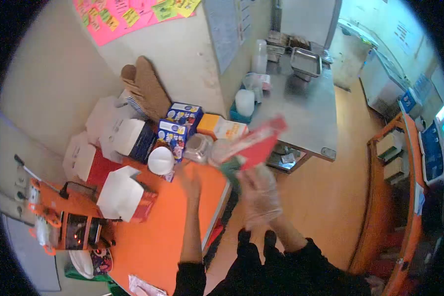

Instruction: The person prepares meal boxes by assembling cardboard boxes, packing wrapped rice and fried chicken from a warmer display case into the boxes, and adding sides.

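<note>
Gripping a red pack (264,148), which juts beyond the gloved right hand's (262,195) fingertips
Left hand (190,181) blurred, cannot tell whether its fingers are open; just beyond them, a white bowl (161,161) and clear jar (198,148), contents unclear; blue boxes (172,135) behind, lettering unreadable; past the pack, which partly hides it, a metal counter (301,116) bearing a steel tray (306,62)

Over my feed, I see the right hand (261,192) in a clear plastic glove (264,207), thin, loose and crinkled, ending around the wrist. The left hand (190,183) is too blurred for me to tell any covering. Behind each hand, partway along the forearm, I see a plain black left sleeve (190,277) and right sleeve (313,264). Below the gloved hand show black trousers (248,269) and dark, round-toed shoes (270,238).
</note>
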The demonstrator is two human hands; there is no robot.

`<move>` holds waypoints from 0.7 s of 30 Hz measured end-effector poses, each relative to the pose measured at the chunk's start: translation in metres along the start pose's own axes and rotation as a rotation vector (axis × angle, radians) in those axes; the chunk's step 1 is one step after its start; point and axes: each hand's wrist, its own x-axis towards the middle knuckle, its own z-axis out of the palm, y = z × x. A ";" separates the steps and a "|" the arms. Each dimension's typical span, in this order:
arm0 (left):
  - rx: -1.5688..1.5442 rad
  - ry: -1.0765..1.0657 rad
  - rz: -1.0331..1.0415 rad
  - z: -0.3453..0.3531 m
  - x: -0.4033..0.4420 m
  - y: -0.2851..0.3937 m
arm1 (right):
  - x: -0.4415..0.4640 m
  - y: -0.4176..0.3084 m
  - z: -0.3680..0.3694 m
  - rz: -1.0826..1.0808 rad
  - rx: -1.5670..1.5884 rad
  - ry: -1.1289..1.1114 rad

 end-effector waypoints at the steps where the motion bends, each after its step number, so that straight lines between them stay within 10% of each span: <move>1: -0.114 -0.381 0.097 0.087 0.049 0.017 | -0.003 0.030 -0.015 0.053 -0.122 0.089; 8: 0.770 -0.678 0.292 0.226 0.096 0.047 | -0.055 0.115 -0.153 0.603 -0.233 0.165; 13: 0.323 -0.954 0.225 0.229 0.147 0.012 | -0.106 0.128 -0.202 0.733 -0.065 0.377; 18: 0.536 -0.784 0.676 0.242 0.158 -0.027 | -0.122 0.112 -0.236 0.839 -0.156 0.374; 21: 0.630 -0.819 0.167 0.211 0.143 -0.040 | -0.148 0.127 -0.252 0.875 -0.234 0.380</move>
